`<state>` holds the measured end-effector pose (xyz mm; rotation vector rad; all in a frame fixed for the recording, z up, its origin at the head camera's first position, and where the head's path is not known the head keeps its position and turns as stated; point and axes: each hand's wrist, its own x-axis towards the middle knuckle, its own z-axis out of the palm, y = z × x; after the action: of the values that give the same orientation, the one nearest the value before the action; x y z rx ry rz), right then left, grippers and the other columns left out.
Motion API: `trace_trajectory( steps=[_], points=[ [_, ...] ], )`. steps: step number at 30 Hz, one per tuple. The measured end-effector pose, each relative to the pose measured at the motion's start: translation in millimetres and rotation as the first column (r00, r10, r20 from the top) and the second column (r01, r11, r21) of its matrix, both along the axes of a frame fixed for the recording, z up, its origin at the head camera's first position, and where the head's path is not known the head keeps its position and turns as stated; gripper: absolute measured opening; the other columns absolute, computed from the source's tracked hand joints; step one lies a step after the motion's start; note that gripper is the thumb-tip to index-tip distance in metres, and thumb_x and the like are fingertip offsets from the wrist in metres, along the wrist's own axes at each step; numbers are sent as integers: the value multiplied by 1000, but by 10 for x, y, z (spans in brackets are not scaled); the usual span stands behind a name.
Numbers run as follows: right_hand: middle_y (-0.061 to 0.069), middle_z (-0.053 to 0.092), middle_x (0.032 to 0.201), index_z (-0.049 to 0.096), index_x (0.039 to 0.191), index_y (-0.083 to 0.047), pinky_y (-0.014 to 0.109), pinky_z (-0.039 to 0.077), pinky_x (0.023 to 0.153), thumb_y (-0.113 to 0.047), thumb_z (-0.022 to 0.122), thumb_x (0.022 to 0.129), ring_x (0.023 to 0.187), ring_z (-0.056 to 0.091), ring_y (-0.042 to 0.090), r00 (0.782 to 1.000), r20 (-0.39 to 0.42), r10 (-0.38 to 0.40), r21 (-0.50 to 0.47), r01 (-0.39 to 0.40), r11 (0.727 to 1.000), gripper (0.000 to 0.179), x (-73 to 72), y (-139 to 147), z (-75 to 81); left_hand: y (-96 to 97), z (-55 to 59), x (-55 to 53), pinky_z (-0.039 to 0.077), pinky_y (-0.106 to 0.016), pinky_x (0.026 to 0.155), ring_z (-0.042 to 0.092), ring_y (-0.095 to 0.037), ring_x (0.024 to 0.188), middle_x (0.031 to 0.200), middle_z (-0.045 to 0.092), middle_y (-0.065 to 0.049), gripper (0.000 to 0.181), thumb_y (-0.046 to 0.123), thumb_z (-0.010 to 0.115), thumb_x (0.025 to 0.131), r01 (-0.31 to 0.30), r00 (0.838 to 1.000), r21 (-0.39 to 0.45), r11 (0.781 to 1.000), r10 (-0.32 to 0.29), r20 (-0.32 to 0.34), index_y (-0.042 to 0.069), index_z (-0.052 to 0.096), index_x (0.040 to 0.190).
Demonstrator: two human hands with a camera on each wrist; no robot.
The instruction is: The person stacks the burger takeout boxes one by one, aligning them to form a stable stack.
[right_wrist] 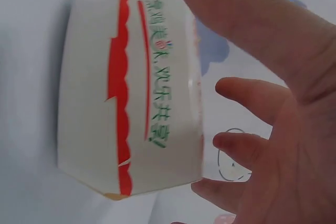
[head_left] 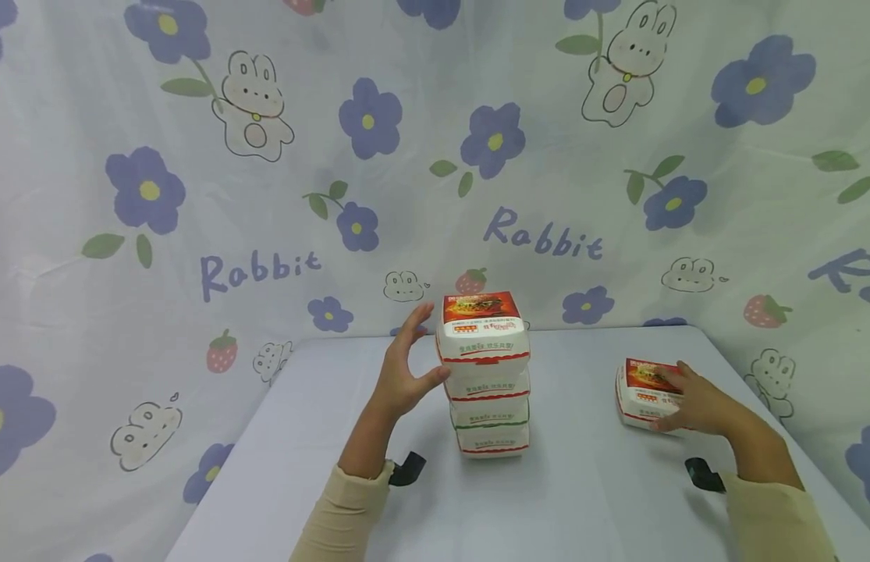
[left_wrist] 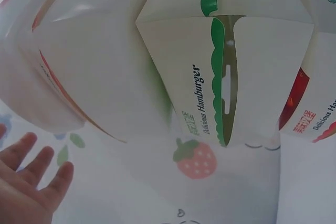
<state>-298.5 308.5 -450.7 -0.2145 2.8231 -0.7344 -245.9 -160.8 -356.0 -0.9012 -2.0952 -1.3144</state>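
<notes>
While four burger boxes stand in a stack (head_left: 487,378) near the middle of the table (head_left: 322,468), the left hand (head_left: 401,373) is raised beside it on the left. Fingers (head_left: 415,324) spread apart and mostly straight; thumb tip touching, or nearly touching, the stack's left side below the top box (head_left: 482,334). Nothing clamped. Top box sits slightly askew on the three under it, its printed red lid facing up. Third box down carries green trim, the others red.

Left wrist view: undersides and side flaps of the boxes fill the view, one with a green scalloped edge and "Delicious Hamburger" lettering (left_wrist: 210,82); fingertips (left_wrist: 31,169) at lower left, apart from the cardboard, straight and parted.

Right hand (head_left: 690,402) rests on a single burger box (head_left: 641,390) near the table's right edge, well apart from the stack. Fingers lie flat over the lid, thumb along the near side; relaxed, not curled round it. Right wrist view confirms: box side with red scalloped band and green characters (right_wrist: 131,98), fingers (right_wrist: 247,90) parted just beside it, thumb over the top edge.

Behind the table, a cloth backdrop (head_left: 196,195) with purple flowers, rabbits, strawberries and the word "Rabbit". Cream sleeves (head_left: 343,511) on both arms, a black strap fitting at each wrist.
</notes>
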Motion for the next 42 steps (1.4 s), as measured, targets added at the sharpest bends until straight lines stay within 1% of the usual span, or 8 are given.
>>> trace_trajectory(
  steps=[7,11,15,19,22,31,38,42],
  points=[
    [44,8,145,22,148,8,77,27,93,-58,79,69,126,18,67,1000,-14,6,60,-6,998,118,-41,-58,-122,-81,-260,-232,32,-56,108,30,-28,141,155,32,-14,96,61,64,84,-24,1000,-14,1000,23,-19,5,27,152],
    [44,9,145,23,148,7,77,28,93,-59,77,71,126,19,66,999,-31,-17,59,19,998,115,-54,-127,-130,-102,-301,-275,32,-53,108,30,-24,141,155,31,-13,94,62,64,83,-36,999,-21,999,35,-21,12,27,153],
    [44,7,146,24,149,5,78,28,92,-59,76,72,125,18,68,999,-47,-3,44,5,999,113,-55,-213,-118,-81,-260,-228,32,-56,108,30,-25,141,155,31,-16,95,63,62,84,-41,999,-16,999,41,-13,9,27,153],
    [42,4,147,26,150,1,80,29,88,-58,80,67,124,15,70,999,-47,9,55,-6,998,115,-76,-288,-132,-28,-116,-77,30,-61,107,30,-33,140,152,31,-24,93,54,65,86,-9,1000,10,1000,9,-7,-3,28,149],
    [42,1,147,25,151,-3,81,30,86,-51,85,65,123,14,70,999,-33,5,57,-3,998,116,-91,-321,-163,-2,-18,14,30,-62,106,31,-34,139,152,32,-23,90,48,67,86,-2,1000,14,1000,2,0,-7,29,147],
    [38,-11,150,14,156,-12,82,27,85,-29,90,65,124,9,71,1000,-21,-19,7,19,1000,119,-134,-336,-289,12,17,15,31,-63,105,32,-37,138,151,33,-25,92,50,66,87,-1,1000,12,1000,2,-18,-9,28,146],
    [34,-17,152,3,157,-23,82,23,88,-33,83,75,126,10,71,998,-55,-40,-41,38,998,115,-194,-301,-466,40,52,9,32,-62,105,32,-40,137,152,33,-21,93,53,65,86,-9,1000,3,1000,9,-18,-8,29,147],
    [33,-14,153,3,157,-21,82,25,88,-37,81,77,125,13,71,995,-97,-35,-62,29,998,113,-196,-290,-502,46,61,-3,33,-62,104,33,-40,136,152,34,-20,91,53,64,86,-21,1000,-3,1000,21,-16,-6,30,147]
  ],
)
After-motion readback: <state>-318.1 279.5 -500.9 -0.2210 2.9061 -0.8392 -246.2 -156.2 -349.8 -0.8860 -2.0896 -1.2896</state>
